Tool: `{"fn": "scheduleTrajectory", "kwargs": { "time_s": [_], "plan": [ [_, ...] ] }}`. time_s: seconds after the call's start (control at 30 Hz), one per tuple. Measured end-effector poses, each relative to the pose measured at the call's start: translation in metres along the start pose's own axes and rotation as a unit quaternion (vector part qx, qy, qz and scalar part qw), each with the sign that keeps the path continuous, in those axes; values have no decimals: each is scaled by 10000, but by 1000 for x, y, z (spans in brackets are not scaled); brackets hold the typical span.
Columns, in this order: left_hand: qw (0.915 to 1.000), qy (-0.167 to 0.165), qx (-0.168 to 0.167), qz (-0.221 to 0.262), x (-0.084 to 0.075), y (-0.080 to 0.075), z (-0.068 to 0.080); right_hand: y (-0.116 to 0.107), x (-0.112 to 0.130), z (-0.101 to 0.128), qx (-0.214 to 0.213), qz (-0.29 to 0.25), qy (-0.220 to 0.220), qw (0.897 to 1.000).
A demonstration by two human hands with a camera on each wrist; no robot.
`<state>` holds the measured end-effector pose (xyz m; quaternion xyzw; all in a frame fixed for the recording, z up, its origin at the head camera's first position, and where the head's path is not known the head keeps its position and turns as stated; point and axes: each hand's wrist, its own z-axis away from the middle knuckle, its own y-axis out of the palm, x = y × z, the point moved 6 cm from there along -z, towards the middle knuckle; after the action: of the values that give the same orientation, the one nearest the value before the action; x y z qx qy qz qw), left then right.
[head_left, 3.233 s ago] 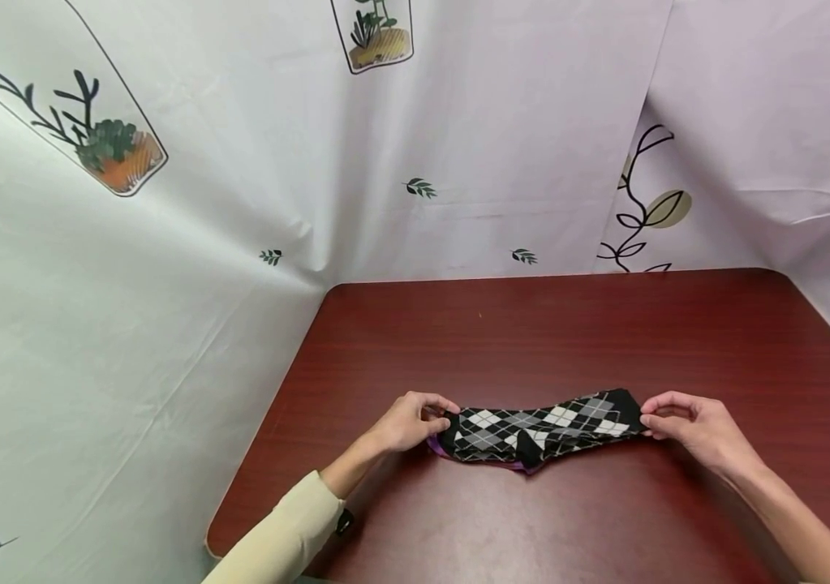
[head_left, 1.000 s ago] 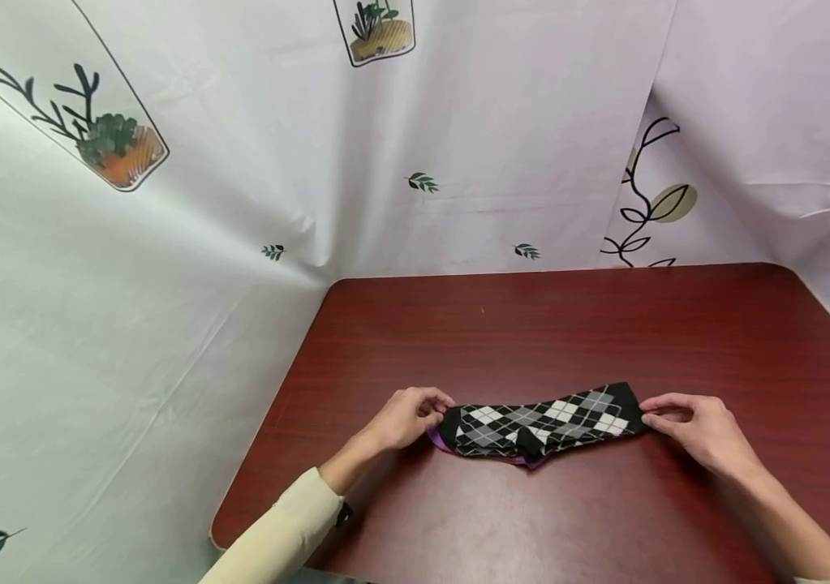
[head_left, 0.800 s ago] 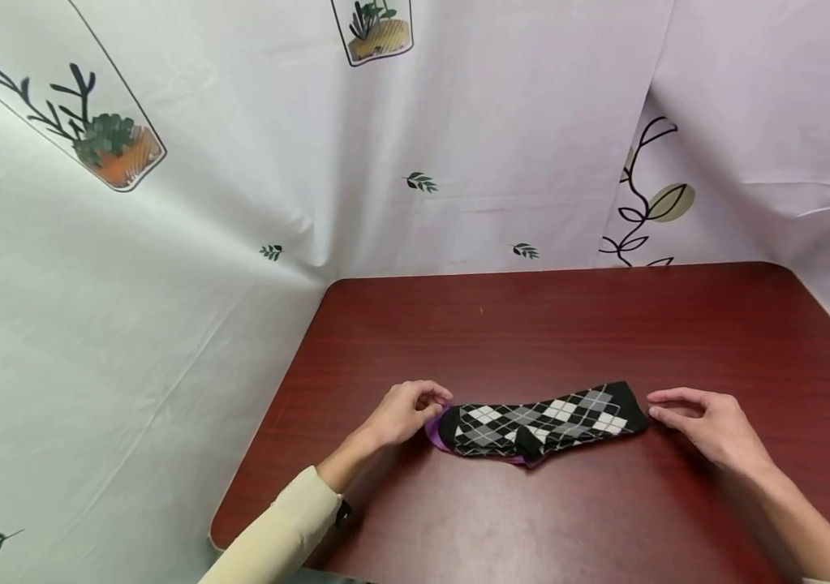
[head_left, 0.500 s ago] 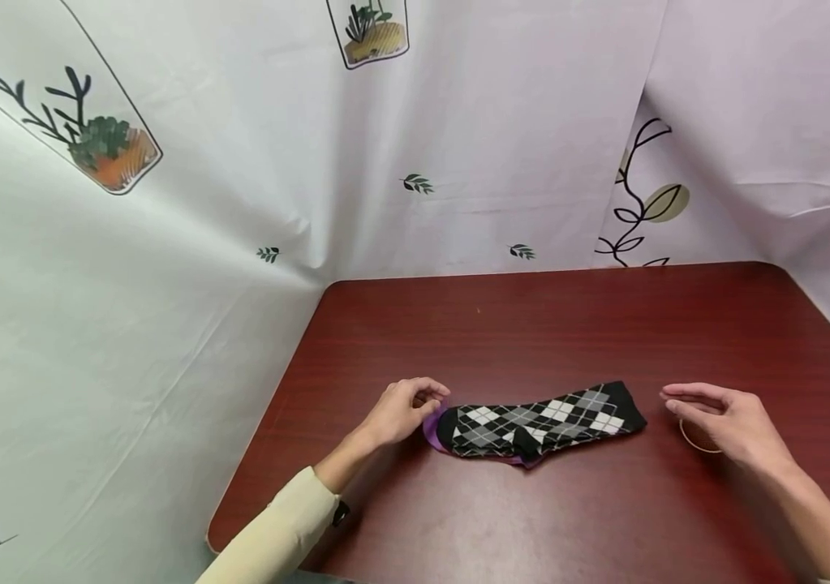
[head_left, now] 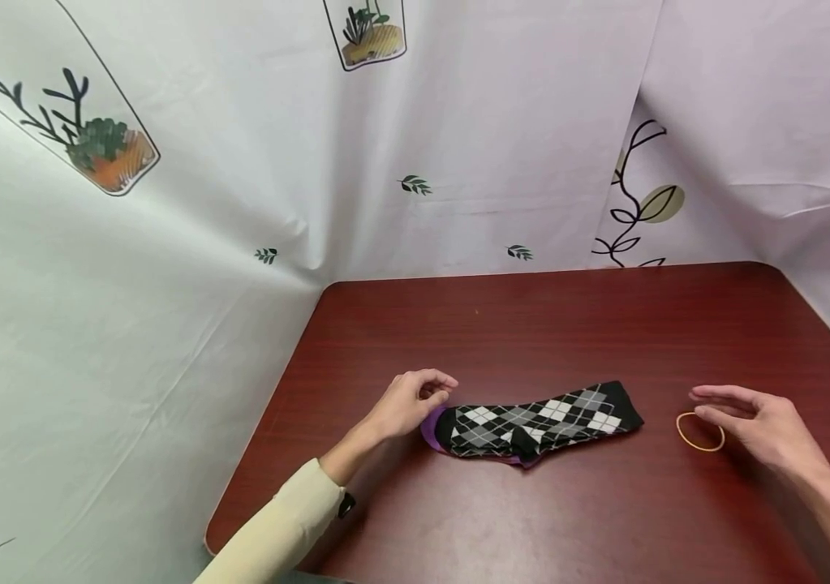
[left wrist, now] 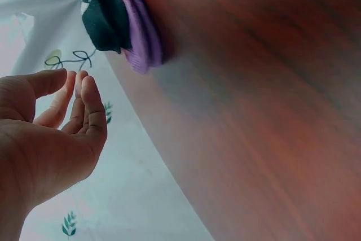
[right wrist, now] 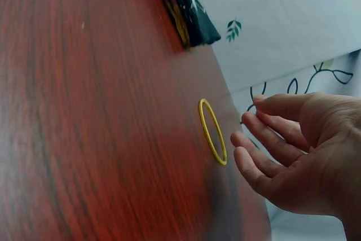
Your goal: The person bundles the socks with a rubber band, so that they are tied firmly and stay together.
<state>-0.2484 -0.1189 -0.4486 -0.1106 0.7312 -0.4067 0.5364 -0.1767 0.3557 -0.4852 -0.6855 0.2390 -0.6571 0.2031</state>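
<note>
A black, grey and white argyle sock [head_left: 542,422] lies flat across the table, its toe to the left and its cuff to the right. Purple cloth, seemingly another sock [head_left: 432,430], peeks out beneath its toe and heel. Just above the toe hovers my left hand [head_left: 409,403], fingers loosely bent and holding nothing. To the right of the cuff, a thin yellow rubber band [head_left: 701,448] rests on the wood. My right hand [head_left: 768,426] is beside and above the band, fingers relaxed and apart from it; the right wrist view shows a gap between fingertips and band [right wrist: 212,132].
The dark red wooden table [head_left: 458,332] has rounded corners. White cloth [head_left: 473,146] printed with plants hangs behind it and along both sides.
Both hands have let go of the sock. My right hand has moved right, away from the cuff, uncovering the rubber band. My left hand has lifted slightly from the toe.
</note>
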Motion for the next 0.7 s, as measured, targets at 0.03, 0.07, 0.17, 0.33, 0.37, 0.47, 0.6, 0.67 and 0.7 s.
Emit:
{"fn": "scheduleTrajectory", "kwargs": {
  "time_s": [0.03,0.07,0.17,0.33,0.37,0.47,0.6,0.67,0.7],
  "plan": [
    [10000,44,22,29,-4,1,-3,-1,-1,1,11,86,-18,10000],
    [9999,75,49,56,-7,3,-5,-1,-2,1,32,159,-19,9999],
    [9997,198,133,85,-20,8,-15,0,-5,3,64,366,-21,9993],
    [9978,561,351,-84,-48,23,-35,5,-8,1,107,556,-47,9984],
    [9971,633,415,-115,-55,26,-39,6,-7,0,104,590,-74,9982],
    [9948,766,658,-156,-73,39,-51,7,-8,-2,20,745,-132,9971],
    [9894,845,1109,-399,-92,64,-64,10,-8,-4,-130,871,-241,9958],
    [9842,922,1347,-680,-100,79,-68,11,-8,-4,-216,900,-284,9953],
    [9809,975,1455,-846,-103,87,-69,11,-8,-4,-257,896,-297,9952]
  ]
}}
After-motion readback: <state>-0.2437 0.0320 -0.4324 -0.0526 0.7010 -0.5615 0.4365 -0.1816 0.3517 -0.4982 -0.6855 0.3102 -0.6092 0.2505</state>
